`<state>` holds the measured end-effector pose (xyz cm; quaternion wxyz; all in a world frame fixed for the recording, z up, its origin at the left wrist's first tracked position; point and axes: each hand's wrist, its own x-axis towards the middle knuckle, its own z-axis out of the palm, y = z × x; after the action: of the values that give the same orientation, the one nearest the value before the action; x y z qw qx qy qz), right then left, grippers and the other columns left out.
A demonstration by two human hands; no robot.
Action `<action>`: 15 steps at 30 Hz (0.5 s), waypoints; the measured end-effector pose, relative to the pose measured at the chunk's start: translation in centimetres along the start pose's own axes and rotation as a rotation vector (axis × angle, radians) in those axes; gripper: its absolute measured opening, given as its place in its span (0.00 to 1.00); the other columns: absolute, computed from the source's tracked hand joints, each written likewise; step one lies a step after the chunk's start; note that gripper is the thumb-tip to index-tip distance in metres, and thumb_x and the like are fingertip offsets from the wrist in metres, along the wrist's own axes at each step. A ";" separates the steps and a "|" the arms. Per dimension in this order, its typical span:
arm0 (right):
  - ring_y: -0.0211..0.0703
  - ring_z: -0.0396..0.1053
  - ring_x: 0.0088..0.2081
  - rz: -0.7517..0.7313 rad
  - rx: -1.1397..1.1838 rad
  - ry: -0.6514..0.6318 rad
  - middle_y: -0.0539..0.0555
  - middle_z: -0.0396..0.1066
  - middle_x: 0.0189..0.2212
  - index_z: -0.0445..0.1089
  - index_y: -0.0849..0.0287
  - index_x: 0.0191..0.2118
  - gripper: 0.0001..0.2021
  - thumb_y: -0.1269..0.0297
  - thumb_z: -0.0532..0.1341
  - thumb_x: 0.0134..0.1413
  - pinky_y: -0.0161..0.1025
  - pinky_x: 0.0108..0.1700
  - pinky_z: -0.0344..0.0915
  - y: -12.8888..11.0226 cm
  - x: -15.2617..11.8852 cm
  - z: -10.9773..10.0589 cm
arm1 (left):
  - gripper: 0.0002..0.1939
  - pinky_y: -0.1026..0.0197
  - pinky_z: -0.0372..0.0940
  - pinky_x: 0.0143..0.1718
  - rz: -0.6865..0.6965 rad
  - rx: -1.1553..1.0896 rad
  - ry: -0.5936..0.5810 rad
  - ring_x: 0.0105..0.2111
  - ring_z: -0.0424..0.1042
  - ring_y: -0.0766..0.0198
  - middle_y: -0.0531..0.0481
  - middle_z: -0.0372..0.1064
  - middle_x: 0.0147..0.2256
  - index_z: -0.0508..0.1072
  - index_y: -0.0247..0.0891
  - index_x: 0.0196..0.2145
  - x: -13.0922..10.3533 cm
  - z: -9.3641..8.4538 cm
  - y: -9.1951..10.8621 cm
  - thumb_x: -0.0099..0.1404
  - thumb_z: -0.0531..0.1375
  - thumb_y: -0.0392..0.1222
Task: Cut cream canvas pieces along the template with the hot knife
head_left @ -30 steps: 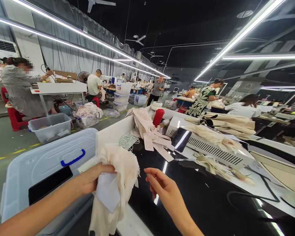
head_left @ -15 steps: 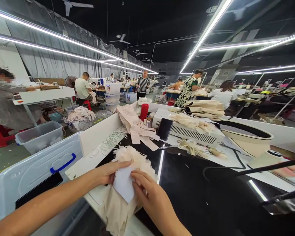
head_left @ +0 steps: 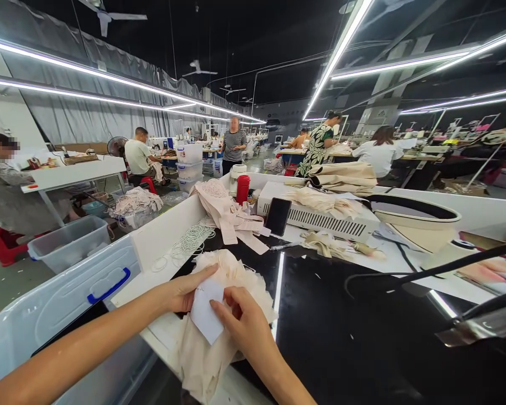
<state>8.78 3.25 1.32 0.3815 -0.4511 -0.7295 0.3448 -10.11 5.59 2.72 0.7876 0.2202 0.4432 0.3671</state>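
Note:
A white piece of paper or card [head_left: 206,315] lies over gathered cream fabric [head_left: 231,273], in front of me. My left hand [head_left: 189,289] is closed on the upper left part of the card, thumb on top, with its other fingers hidden below. My right hand [head_left: 240,312] pinches the card's right edge between thumb and bent fingers. Below the card a long strip of the cream fabric [head_left: 202,365] hangs over the table's front edge. The frilled part rests on the black tabletop [head_left: 329,337].
A lidded plastic bin [head_left: 109,253] with a blue handle stands left. Behind the fabric are pale fabric strips [head_left: 223,208], white cord [head_left: 191,242], a red bottle [head_left: 243,189], a phone [head_left: 277,216] and a vented white box [head_left: 320,211]. A black cable [head_left: 438,267] crosses at right.
My right thumb has shifted onto the face of the card, and the fingers have bent more. The card has moved slightly left, while the whole view has also shifted a little.

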 end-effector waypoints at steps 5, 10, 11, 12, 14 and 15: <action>0.41 0.64 0.29 -0.028 0.005 0.013 0.48 0.66 0.28 0.72 0.55 0.32 0.08 0.60 0.61 0.61 0.38 0.34 0.61 -0.9 -0.1 0.5 | 0.27 0.58 0.73 0.38 -0.037 -0.004 -0.036 0.30 0.80 0.52 0.42 0.82 0.33 0.80 0.34 0.48 -0.5 0.2 0.8 0.66 0.70 0.62; 0.41 0.65 0.30 -0.062 0.042 -0.017 0.50 0.68 0.29 0.76 0.53 0.33 0.09 0.59 0.61 0.63 0.38 0.33 0.62 -2.6 -0.5 0.3 | 0.28 0.57 0.73 0.40 -0.063 -0.019 -0.079 0.33 0.81 0.51 0.41 0.82 0.37 0.79 0.33 0.50 -0.6 0.0 1.6 0.65 0.71 0.60; 0.41 0.66 0.30 -0.070 0.052 -0.029 0.50 0.69 0.30 0.76 0.53 0.34 0.09 0.59 0.60 0.63 0.37 0.33 0.62 -3.0 -0.6 0.3 | 0.29 0.57 0.73 0.39 -0.069 -0.016 -0.082 0.33 0.81 0.51 0.40 0.82 0.37 0.79 0.32 0.50 -0.5 -0.1 1.8 0.64 0.71 0.60; 0.40 0.66 0.30 -0.079 0.067 -0.042 0.50 0.71 0.31 0.77 0.53 0.34 0.10 0.59 0.60 0.63 0.37 0.33 0.63 -3.5 -0.7 0.3 | 0.29 0.57 0.73 0.39 -0.072 -0.013 -0.085 0.33 0.81 0.51 0.39 0.82 0.37 0.79 0.31 0.49 -0.5 -0.1 1.9 0.64 0.71 0.61; 0.39 0.67 0.30 -0.087 0.117 -0.074 0.50 0.72 0.32 0.76 0.53 0.35 0.10 0.59 0.59 0.64 0.35 0.31 0.62 -4.3 -1.1 0.5 | 0.29 0.58 0.74 0.40 -0.064 -0.006 -0.093 0.34 0.81 0.52 0.39 0.82 0.37 0.79 0.31 0.49 -0.5 -0.2 2.1 0.66 0.69 0.61; 0.39 0.66 0.30 -0.086 0.151 -0.092 0.50 0.72 0.32 0.76 0.54 0.35 0.10 0.59 0.59 0.64 0.35 0.30 0.61 -4.7 -1.3 0.7 | 0.28 0.59 0.74 0.43 -0.054 -0.003 -0.101 0.36 0.81 0.52 0.40 0.82 0.37 0.79 0.31 0.50 -0.6 -0.1 2.1 0.67 0.69 0.61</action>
<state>6.75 0.29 4.66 0.3949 -0.3730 -0.7367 0.4027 -11.24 6.45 4.41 0.8189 0.2250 0.4083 0.3347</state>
